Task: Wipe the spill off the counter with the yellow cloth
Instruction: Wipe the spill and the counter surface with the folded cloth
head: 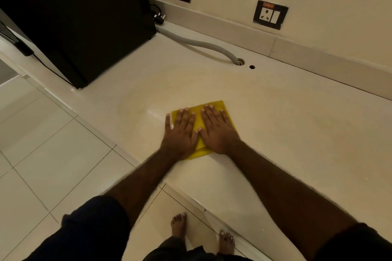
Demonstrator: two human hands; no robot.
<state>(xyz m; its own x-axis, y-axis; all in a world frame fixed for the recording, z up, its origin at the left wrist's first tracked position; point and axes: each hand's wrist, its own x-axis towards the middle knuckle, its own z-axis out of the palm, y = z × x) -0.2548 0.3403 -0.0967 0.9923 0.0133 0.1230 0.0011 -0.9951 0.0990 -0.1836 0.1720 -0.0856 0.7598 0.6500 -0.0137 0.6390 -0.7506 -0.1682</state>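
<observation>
A folded yellow cloth (218,105) lies flat on the cream counter (286,133), close to its front edge. My left hand (180,131) presses palm-down on the cloth's left half, thumb off the cloth on the bare counter. My right hand (217,131) presses flat on the right half, its fingers spread. The two hands lie side by side, thumbs almost touching. A faint shiny wet streak (152,112) shows on the counter just left of the cloth. Most of the cloth is hidden under the hands.
A tall black appliance (80,17) stands on the counter at the back left. A grey corrugated hose (203,45) runs from behind it into a hole (239,62), with a smaller hole (252,67) beside it. Two wall sockets (270,15) sit above the backsplash. Tiled floor lies left and below.
</observation>
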